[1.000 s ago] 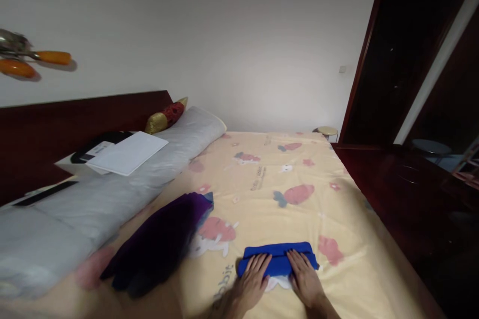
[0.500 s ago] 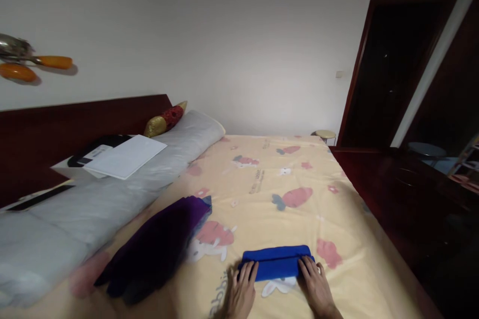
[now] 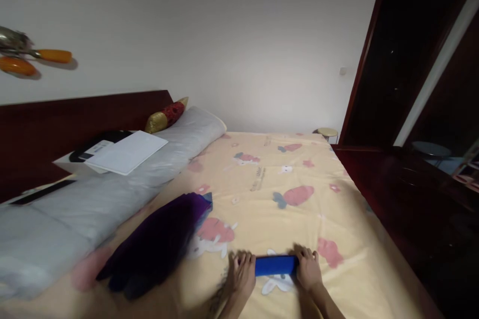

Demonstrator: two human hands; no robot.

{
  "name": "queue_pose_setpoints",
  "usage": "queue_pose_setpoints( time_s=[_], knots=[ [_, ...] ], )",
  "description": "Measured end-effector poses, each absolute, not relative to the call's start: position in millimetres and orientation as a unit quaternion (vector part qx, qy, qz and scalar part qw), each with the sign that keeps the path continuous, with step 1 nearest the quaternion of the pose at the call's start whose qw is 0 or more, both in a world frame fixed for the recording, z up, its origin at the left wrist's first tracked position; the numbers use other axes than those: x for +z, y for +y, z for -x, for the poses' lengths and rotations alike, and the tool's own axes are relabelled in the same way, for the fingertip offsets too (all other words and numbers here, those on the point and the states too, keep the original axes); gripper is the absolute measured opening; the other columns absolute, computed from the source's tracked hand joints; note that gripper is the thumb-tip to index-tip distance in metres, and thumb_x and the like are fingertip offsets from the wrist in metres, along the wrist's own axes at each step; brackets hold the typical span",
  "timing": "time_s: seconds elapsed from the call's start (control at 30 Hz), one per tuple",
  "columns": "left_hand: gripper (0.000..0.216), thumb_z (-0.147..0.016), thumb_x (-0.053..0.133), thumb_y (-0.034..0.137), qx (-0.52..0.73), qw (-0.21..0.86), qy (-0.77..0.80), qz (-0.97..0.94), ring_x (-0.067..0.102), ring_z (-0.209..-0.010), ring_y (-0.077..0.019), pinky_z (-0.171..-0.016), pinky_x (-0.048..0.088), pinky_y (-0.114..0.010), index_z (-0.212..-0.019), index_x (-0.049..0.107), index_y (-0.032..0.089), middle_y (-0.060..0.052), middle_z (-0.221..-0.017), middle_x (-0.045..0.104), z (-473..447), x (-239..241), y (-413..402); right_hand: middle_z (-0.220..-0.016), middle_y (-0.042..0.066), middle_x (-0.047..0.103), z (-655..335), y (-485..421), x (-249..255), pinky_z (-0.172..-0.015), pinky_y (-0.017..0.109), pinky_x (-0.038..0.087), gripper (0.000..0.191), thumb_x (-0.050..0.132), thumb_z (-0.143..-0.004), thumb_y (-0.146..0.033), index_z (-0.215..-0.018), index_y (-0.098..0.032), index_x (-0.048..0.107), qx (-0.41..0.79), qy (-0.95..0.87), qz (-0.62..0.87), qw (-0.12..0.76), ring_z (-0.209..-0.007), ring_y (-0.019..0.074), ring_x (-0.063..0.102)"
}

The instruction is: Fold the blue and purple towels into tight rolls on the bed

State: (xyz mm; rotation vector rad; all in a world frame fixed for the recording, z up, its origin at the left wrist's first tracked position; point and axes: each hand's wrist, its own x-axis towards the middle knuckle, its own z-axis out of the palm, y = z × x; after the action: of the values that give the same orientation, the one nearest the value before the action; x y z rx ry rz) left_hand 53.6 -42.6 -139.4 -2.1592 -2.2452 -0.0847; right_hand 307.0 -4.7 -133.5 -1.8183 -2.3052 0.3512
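A person's two bare hands work at the near part of a bed [image 3: 299, 224], closer to its right edge than to the headboard [image 3: 93, 117]. Between them a blue cloth [image 3: 276, 265], folded into a narrow strip, lies crosswise over a printed rabbit on the yellow sheet. The left hand [image 3: 244, 273] has its fingers curled over the left end of the strip, and the right hand [image 3: 309, 268] does the same at the right end. Each grip is drawn closed on the cloth; how the thumbs sit beneath is hard to make out.

Well to the left of the strip, toward the headboard side, a dark purple cloth [image 3: 159, 246] lies loosely spread, apart from both hands. A long grey pillow [image 3: 123, 204] runs along the headboard side, with a flat white board [image 3: 129, 153] lying partly over it. Near the far left corner a red and gold cushion [image 3: 166, 117] leans against the headboard. Beyond the far right corner stands a small round stool [image 3: 327, 132].
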Motion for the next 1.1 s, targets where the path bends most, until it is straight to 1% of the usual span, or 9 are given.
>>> queue_pose_setpoints(
  time_s=[0.07,0.2,0.33,0.5,0.63,0.73,0.8,0.9,1.1],
  knots=[
    [0.054,-0.078,0.039,0.004,-0.037,0.009,-0.716,0.698,0.044,-0.130,-0.0259,-0.116,0.019,-0.051,-0.128,0.057,0.017,-0.011,-0.134,0.057,-64.3,-143.2,-43.4,-0.137,0.010,0.052,-292.5,-10.1,-139.2,-0.110,0.044,0.022,0.058,0.044,-0.075,-0.016,-0.133,-0.020,0.053,0.108,-0.783,0.604,0.107,-0.128,0.0273,0.042],
    [0.058,-0.081,0.040,0.014,-0.065,-0.070,-0.663,0.742,0.032,-0.139,-0.0202,-0.119,0.018,-0.036,-0.139,0.045,0.016,-0.007,-0.146,0.046,-91.0,-151.1,-37.4,-0.152,0.005,0.034,-255.8,-18.0,-154.1,-0.115,0.039,0.016,0.071,0.047,-0.076,-0.021,-0.146,-0.020,0.034,0.145,-0.844,0.503,0.122,-0.140,0.0234,0.027],
    [0.066,-0.079,0.041,0.020,-0.066,-0.108,-0.643,0.755,0.025,-0.143,-0.0203,-0.121,0.013,-0.039,-0.144,0.036,0.015,-0.006,-0.152,0.037,-97.8,-159.0,-31.6,-0.154,0.007,0.028,-243.9,-15.0,-164.5,-0.118,0.040,0.009,0.076,0.045,-0.074,-0.021,-0.148,-0.014,0.029,0.182,-0.851,0.482,0.103,-0.143,0.0229,0.022],
    [0.083,-0.071,0.045,0.021,-0.071,-0.107,-0.600,0.790,0.012,-0.146,-0.0197,-0.120,0.014,-0.039,-0.150,0.021,0.017,-0.002,-0.159,0.015,-85.8,-162.5,-27.7,-0.155,0.007,0.022,-252.6,-5.7,-165.6,-0.118,0.042,0.011,0.083,0.046,-0.070,-0.025,-0.150,-0.012,0.024,0.200,-0.873,0.435,0.093,-0.144,0.0242,0.017],
    [0.086,-0.069,0.046,0.021,-0.060,-0.103,-0.597,0.793,0.011,-0.146,-0.0187,-0.120,0.014,-0.038,-0.150,0.020,0.018,0.000,-0.159,0.014,-83.0,-159.3,-26.9,-0.155,0.008,0.022,-256.5,-4.8,-163.1,-0.118,0.043,0.013,0.082,0.047,-0.072,-0.026,-0.150,-0.012,0.024,0.190,-0.877,0.430,0.099,-0.144,0.0247,0.019],
    [0.090,-0.067,0.047,0.021,-0.053,-0.091,-0.591,0.800,0.011,-0.147,-0.0182,-0.120,0.014,-0.037,-0.151,0.017,0.021,0.003,-0.159,0.010,-69.6,-151.3,-34.5,-0.155,0.008,0.022,-278.2,-5.7,-159.8,-0.117,0.048,0.016,0.079,0.048,-0.079,-0.033,-0.151,-0.018,0.020,0.151,-0.885,0.424,0.119,-0.143,0.0278,0.022],
    [0.092,-0.065,0.047,0.020,-0.044,-0.073,-0.604,0.792,0.010,-0.147,-0.0189,-0.120,0.013,-0.039,-0.151,0.015,0.022,0.004,-0.159,0.009,-53.0,-143.7,-43.8,-0.155,0.008,0.022,-303.5,-6.2,-159.2,-0.116,0.050,0.017,0.076,0.046,-0.085,-0.039,-0.152,-0.021,0.015,0.123,-0.884,0.430,0.138,-0.142,0.0289,0.023],
    [0.090,-0.066,0.045,0.017,-0.014,-0.042,-0.644,0.764,0.012,-0.146,-0.0197,-0.120,0.012,-0.043,-0.151,0.015,0.023,0.004,-0.158,0.011,-28.1,-133.5,-58.3,-0.155,0.008,0.023,-341.6,-7.2,-163.0,-0.114,0.047,0.021,0.071,0.040,-0.090,-0.042,-0.152,-0.022,0.011,0.106,-0.875,0.448,0.148,-0.142,0.0268,0.025],
    [0.082,-0.071,0.041,0.016,0.021,-0.041,-0.685,0.727,0.015,-0.146,-0.0191,-0.118,0.010,-0.048,-0.150,0.018,0.022,0.001,-0.157,0.018,-14.2,-132.1,-65.2,-0.153,0.009,0.029,-359.0,-5.5,-161.5,-0.113,0.045,0.024,0.066,0.039,-0.089,-0.035,-0.150,-0.021,0.022,0.133,-0.850,0.495,0.122,-0.140,0.0246,0.028]
  ],
)
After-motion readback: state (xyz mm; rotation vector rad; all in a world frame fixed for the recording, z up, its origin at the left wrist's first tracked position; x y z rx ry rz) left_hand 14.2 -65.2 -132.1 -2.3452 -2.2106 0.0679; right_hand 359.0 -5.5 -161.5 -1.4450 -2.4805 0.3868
